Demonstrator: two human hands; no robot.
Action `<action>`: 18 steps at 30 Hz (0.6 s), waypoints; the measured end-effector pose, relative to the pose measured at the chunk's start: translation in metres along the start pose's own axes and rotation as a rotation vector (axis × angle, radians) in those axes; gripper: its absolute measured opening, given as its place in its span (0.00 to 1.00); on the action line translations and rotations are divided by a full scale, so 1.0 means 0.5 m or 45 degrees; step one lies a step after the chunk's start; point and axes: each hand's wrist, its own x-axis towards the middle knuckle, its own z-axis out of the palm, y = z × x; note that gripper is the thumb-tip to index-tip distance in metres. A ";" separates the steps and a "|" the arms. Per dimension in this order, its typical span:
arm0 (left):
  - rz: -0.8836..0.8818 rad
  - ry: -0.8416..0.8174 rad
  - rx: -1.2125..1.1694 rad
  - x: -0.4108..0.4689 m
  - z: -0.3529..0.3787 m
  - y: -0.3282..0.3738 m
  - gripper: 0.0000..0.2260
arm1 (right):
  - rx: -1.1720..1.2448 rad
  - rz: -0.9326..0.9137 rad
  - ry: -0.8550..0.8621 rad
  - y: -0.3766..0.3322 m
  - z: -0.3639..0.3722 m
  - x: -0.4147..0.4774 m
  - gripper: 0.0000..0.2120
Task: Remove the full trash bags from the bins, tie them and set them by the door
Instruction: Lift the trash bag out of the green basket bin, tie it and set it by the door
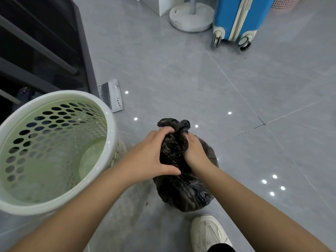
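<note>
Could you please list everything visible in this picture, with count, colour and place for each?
trash bag: one, black, on the floor at centre, neck gathered
bin: one, pale green, perforated, left, no bag inside
shelving unit: one, dark grey, upper left
metal plate: one, silvery, at the shelving's foot
stand base: one, white, round, top centre
suitcase: one, blue, wheeled, top right
floor: grey tiles
shoe: one, white, bottom
left hand: gripping the bag's neck
right hand: gripping the neck
</note>
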 end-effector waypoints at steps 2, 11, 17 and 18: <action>0.030 0.121 0.053 0.017 0.010 -0.007 0.15 | 0.050 0.062 -0.033 -0.005 -0.002 -0.003 0.12; -0.449 0.157 -0.544 0.100 -0.015 -0.032 0.06 | 0.016 0.075 -0.621 -0.005 -0.051 -0.060 0.14; -0.411 0.111 -0.706 0.143 -0.017 -0.028 0.06 | 0.069 0.079 -0.565 0.014 -0.043 -0.034 0.14; -0.408 0.106 -0.681 0.147 -0.017 -0.033 0.07 | 0.121 0.089 -0.521 0.015 -0.044 -0.029 0.14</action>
